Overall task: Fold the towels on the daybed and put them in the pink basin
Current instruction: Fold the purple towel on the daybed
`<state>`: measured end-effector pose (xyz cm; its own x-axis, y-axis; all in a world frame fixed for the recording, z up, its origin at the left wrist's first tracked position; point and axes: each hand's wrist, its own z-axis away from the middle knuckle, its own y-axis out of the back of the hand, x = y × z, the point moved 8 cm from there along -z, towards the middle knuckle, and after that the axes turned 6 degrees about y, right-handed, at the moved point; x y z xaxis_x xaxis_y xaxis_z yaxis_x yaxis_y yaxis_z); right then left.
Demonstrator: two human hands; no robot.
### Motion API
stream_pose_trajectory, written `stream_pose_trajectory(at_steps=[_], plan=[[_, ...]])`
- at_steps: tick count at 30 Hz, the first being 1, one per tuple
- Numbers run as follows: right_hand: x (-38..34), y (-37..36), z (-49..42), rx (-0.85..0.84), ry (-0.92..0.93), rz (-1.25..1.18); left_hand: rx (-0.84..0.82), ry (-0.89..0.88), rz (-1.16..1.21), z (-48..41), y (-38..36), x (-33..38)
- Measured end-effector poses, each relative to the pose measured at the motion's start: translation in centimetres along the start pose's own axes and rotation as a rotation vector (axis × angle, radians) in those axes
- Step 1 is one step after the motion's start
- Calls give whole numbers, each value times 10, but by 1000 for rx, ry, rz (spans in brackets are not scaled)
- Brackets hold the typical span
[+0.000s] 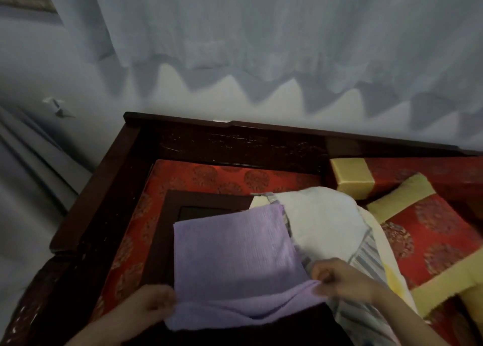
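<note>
head view, dim light.

purple towel (pixel 235 254): spread flat over a dark wooden low table (pixel 167 230) that sits on the daybed (pixel 235 141). far edge lies on the table top. near edge is raised and slightly wrinkled between the two hands.

left hand (pixel 154 306): fingers curled, pinching the near left corner of the purple towel. right hand (pixel 337 277): fingers curled, thumb on top, pinching the near right corner. both have hold of the same towel and nothing else.

just right of the purple towel, touching its right edge: a loose heap with a white towel (pixel 321 222) on top and a striped towel (pixel 366 256) below it. the striped one runs under the right forearm. a pale yellow cloth (pixel 392 277) shows at the heap's right edge; cannot tell whether it is a separate towel.

daybed: dark carved wood frame, red patterned mat (pixel 209 175) under the table. at right, a red pillow (pixel 431 233) with yellow bands, and behind it a bolster (pixel 351 178) with a yellow end. pale curtain (pixel 261 31) hangs behind the backrest.
</note>
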<state>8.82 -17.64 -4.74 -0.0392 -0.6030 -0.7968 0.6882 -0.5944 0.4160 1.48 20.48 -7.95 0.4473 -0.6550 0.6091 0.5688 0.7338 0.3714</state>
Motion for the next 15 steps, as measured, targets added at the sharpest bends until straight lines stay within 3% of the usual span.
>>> stream_pose_trajectory(at_steps=[3,7,11,15], plan=[[-10,40,-37,265,28,36,176,3,299,-29,41,6],[-17,72,-92,607,-3,15,481,38,500,-75,79,8],[-16,71,-140,698,-103,129,613,84,536,-116,93,-1],[5,63,-164,677,-192,174,737,146,498,-126,95,-2]])
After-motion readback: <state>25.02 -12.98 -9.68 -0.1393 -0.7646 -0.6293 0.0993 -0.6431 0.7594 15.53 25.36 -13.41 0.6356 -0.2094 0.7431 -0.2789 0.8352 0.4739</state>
